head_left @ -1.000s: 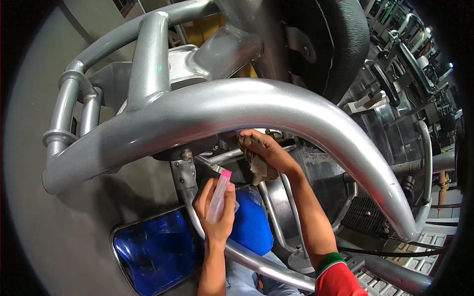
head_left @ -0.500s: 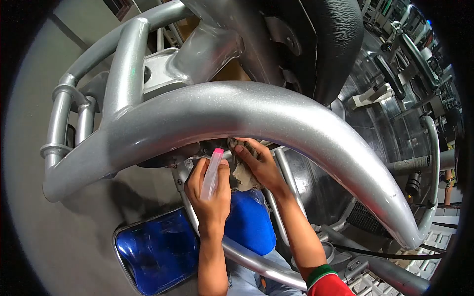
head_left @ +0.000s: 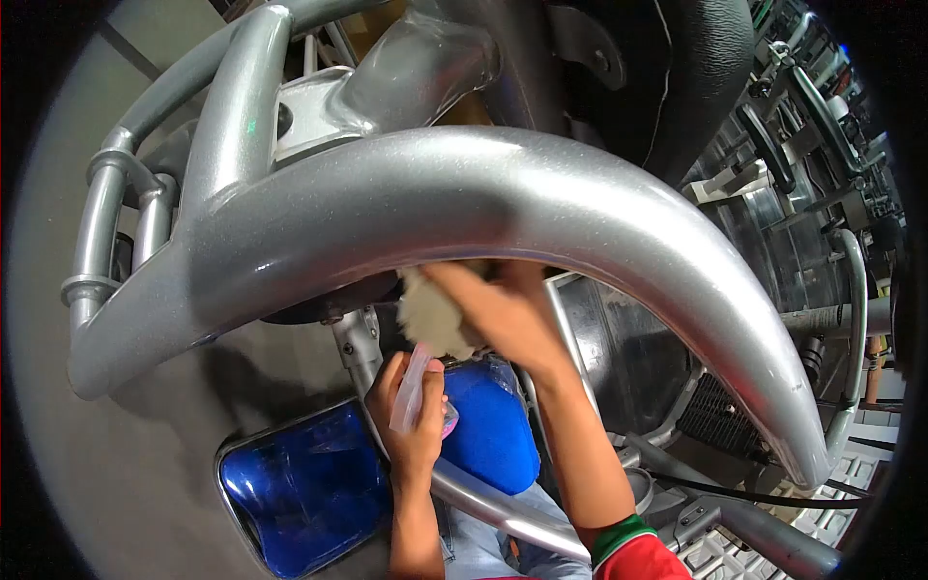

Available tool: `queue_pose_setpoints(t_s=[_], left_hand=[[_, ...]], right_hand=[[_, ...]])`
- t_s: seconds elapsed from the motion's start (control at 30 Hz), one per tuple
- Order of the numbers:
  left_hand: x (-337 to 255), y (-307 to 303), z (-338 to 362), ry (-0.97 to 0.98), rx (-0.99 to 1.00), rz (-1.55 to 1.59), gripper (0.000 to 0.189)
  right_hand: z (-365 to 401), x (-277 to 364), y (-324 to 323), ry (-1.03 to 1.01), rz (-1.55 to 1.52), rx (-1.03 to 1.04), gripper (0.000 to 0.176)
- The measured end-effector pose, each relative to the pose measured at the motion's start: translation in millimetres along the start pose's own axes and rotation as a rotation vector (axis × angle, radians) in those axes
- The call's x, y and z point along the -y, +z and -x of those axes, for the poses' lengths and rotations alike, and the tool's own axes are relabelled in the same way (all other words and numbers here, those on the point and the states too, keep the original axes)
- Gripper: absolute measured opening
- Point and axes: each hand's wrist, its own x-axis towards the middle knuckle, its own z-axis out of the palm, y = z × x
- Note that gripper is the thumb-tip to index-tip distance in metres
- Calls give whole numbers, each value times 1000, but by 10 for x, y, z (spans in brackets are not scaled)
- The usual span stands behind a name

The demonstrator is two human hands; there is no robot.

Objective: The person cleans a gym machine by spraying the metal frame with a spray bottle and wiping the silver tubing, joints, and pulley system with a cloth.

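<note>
My left hand (head_left: 414, 425) is closed around a translucent plastic bottle (head_left: 411, 389) with a pink tip, below the big curved silver tube (head_left: 387, 208). A bit of pink shows at the far side of this hand; what it is I cannot make out. My right hand (head_left: 498, 319) is blurred and reaches up to the tube's lower edge, its fingertips partly hidden. It holds a beige cloth (head_left: 432, 314), which hangs beneath the tube, smeared by motion.
Two blue seat pads stand below: one at the left (head_left: 304, 488) in clear wrapping, one (head_left: 490, 425) between my arms. A black padded part (head_left: 701, 77) rises at the top right. Silver frame tubes (head_left: 503, 512) cross near my legs. More gym equipment (head_left: 797, 126) stands at right.
My right hand has swung left along the tube's underside with the cloth. My left hand and the bottle have dropped lower, away from the tube. The view has shifted slightly.
</note>
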Motion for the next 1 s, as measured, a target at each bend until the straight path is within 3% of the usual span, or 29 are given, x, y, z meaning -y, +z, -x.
queue_pose_setpoints(t_s=[0.03, 0.1, 0.17, 0.2, 0.23, 0.33, 0.4, 0.5, 0.57, 0.63, 0.7, 0.77, 0.83, 0.9, 0.97, 1.0], left_hand=[[32, -5, 12, 1, 9, 35, 18], [56, -30, 22, -3, 1, 56, 19], [86, -53, 8, -5, -10, 77, 21], [115, -57, 0, 11, -14, 106, 22], [150, -51, -13, 27, -18, 136, 23], [360, 39, -62, 77, -70, 346, 19], [702, 136, -152, 43, -88, 368, 22], [1220, 285, -340, -34, -142, 446, 32], [1516, 299, -457, -95, -88, 352, 38], [1580, 500, -606, 95, -297, 359, 27], [1684, 551, -678, 25, -253, 429, 23], [1902, 603, -761, 164, -264, 344, 22], [1959, 682, -761, -3, -299, 460, 24], [2115, 729, -744, -49, -299, 456, 25], [2217, 768, -713, -90, -268, 423, 24], [2195, 816, -711, -126, -295, 450, 24]], right_hand=[[-51, -134, 139, -299, 69, -32, 33], [-47, -226, 171, -330, 15, -56, 33], [-15, -288, 97, 91, -43, 34, 36], [-23, -553, 68, -42, -47, 58, 33], [-7, -807, 40, -42, -45, 56, 33], [5, -1451, -81, 21, 107, 41, 27], [-73, -1702, -197, 138, -57, 142, 25], [-155, -1190, -181, -179, -22, 143, 27], [-92, -687, -23, -46, -137, 116, 30], [-102, -620, 110, -163, -74, 55, 33], [-68, -856, 150, -153, -79, 24, 33], [-44, -1209, 117, -130, -42, 14, 34], [-59, -1865, -3, -145, -54, 0, 36], [-73, -2453, -230, -33, 141, -1, 37], [-39, -2891, -429, 235, 215, -42, 38], [-54, -3109, -545, 234, 274, -9, 41]])
